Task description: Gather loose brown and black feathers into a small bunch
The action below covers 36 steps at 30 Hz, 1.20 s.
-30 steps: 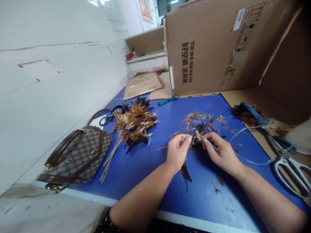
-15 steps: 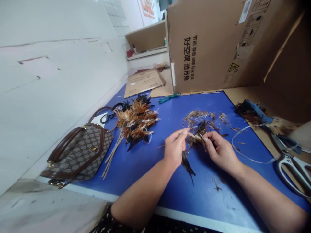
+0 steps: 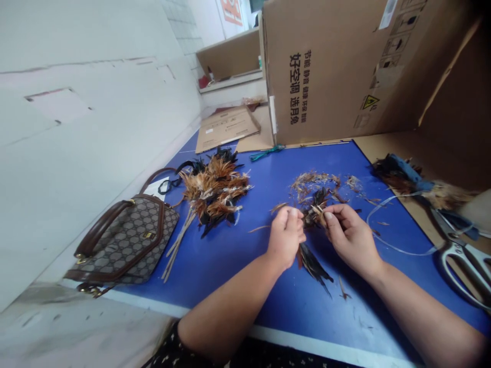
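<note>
Feather clump [image 3: 315, 204] between left hand [image 3: 286, 237] and right hand [image 3: 352, 232]

From where I stand, the left hand is curled tight around some long dark feathers [image 3: 316, 268], their tips trailing out below the fist. The right hand, thumb against forefinger, pinches pale quill ends at the clump's near edge. I'd say this goes best with a light grip on the stiff quills rather than the soft vanes, shafts lined up so nothing bends or slips.

The clump, between the fingertips, is dark and tufted above, straw-coloured at the stems. Just beyond the hands, dry brown scraps [image 3: 310, 181] litter the smooth blue tabletop [image 3: 238, 271]. Well left of the left hand, a fluffy rust-and-black feather bundle [image 3: 215, 189] and slim pale sticks [image 3: 177, 248] lie near a patterned handbag [image 3: 132, 240]. Right of the right hand, a clear strip [image 3: 402, 252] curves toward metal-handled scissors [image 3: 456, 249].
</note>
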Each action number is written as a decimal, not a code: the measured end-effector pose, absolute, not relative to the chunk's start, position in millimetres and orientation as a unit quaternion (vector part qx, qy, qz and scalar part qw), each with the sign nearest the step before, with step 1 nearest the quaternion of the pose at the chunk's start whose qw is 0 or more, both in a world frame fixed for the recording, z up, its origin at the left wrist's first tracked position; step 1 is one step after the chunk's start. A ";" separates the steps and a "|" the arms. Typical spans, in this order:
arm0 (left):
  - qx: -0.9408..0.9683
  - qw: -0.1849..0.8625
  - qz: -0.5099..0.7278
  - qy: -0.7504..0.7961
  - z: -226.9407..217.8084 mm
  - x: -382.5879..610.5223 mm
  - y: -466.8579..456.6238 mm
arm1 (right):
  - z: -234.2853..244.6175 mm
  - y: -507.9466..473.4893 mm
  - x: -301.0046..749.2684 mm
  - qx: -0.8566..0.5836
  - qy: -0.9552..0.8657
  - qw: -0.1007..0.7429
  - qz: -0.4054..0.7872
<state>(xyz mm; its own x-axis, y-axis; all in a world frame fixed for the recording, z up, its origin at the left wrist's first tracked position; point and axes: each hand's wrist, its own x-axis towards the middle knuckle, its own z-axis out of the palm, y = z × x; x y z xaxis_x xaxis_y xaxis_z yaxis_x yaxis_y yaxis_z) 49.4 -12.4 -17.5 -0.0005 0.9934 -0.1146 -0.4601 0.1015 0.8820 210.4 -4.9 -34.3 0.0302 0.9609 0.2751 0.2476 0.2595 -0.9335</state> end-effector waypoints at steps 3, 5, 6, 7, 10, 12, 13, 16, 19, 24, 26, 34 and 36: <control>0.335 0.637 0.564 0.405 -14.4 53.1 -17.3 | -33.8 -10.2 205.2 -0.488 -0.619 0.504 0.353; 0.337 0.646 0.553 0.404 -12.2 54.4 -19.2 | -34.2 -12.1 203.4 -0.480 -0.633 0.495 0.352; 0.335 0.652 0.547 0.403 -11.4 54.9 -20.0 | -34.5 -12.6 202.9 -0.476 -0.637 0.493 0.353; 0.331 0.659 0.542 0.402 -11.0 55.3 -20.5 | -34.9 -13.0 202.6 -0.473 -0.640 0.491 0.354; 0.318 0.663 0.541 0.409 -11.1 55.9 -20.7 | -35.2 -13.2 202.5 -0.477 -0.639 0.482 0.363; 0.308 0.647 0.554 0.424 -11.7 55.4 -19.0 | -34.9 -12.6 203.0 -0.480 -0.635 0.481 0.368; 0.302 0.637 0.562 0.433 -11.9 54.7 -17.6 | -34.7 -12.1 203.4 -0.481 -0.631 0.483 0.369; 0.279 0.601 0.594 0.455 -11.0 50.6 -11.9 | -34.9 -9.3 205.7 -0.486 -0.622 0.498 0.358; 0.250 0.573 0.638 0.450 -8.5 43.6 -5.8 | -37.8 -3.8 211.5 -0.503 -0.617 0.509 0.327; 0.218 0.531 0.690 0.440 -5.9 31.8 2.6 | -43.4 8.5 224.2 -0.547 -0.581 0.531 0.285; 0.215 0.515 0.703 0.442 -6.8 30.3 4.5 | -42.4 10.8 226.1 -0.549 -0.555 0.555 0.288; 0.304 0.608 0.611 0.404 -13.2 48.1 -9.7 | -32.2 -5.9 208.6 -0.481 -0.579 0.541 0.375; 0.319 0.621 0.588 0.408 -13.8 52.1 -14.6 | -30.2 -10.2 204.3 -0.467 -0.589 0.534 0.387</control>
